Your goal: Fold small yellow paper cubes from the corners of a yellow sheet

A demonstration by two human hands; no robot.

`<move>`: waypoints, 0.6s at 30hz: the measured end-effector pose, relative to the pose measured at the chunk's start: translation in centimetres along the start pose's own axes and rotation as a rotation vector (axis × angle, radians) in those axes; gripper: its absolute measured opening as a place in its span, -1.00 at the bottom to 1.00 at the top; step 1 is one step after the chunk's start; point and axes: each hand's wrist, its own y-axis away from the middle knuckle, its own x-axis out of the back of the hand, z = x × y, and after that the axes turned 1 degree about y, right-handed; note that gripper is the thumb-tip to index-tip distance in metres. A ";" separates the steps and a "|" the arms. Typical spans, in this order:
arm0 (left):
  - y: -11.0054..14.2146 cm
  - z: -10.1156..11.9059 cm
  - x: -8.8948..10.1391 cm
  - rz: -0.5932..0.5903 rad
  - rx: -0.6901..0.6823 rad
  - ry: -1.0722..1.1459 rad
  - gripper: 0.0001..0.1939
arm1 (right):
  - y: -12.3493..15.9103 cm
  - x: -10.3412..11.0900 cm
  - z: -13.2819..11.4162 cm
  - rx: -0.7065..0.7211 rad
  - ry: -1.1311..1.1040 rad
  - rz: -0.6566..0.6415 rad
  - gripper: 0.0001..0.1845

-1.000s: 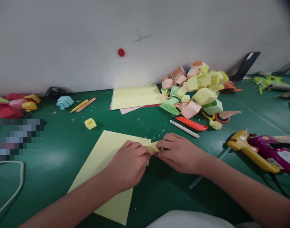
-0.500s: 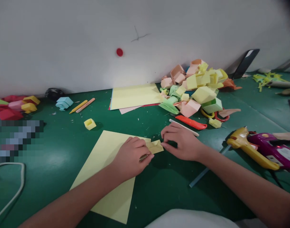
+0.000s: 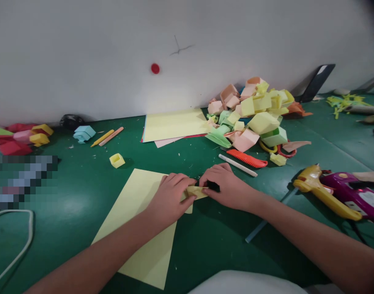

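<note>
A small folded piece of yellow paper is pinched between my two hands, partly covered by the fingers. My left hand is closed on its left end, thumb in front and fingers behind. On its right end, my right hand is closed with thumb and forefinger. Under my left hand and forearm lies a large sheet of yellow paper, slanted on the green table. A small yellow paper box sits beyond the sheet's far corner.
Behind my right hand lie a white stick and an orange-red cutter. A heap of folded paper pieces rests against the wall. To the right is a yellow glue gun. A paper stack lies at the back.
My right hand has moved left and now grips the right end of the folded paper. The paper has turned slightly, and another flap shows below my left thumb.
</note>
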 end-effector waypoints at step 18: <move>-0.1 -0.2 0.2 0.002 0.090 0.115 -0.88 | -0.2 0.4 -0.1 -0.130 -0.254 0.041 -0.86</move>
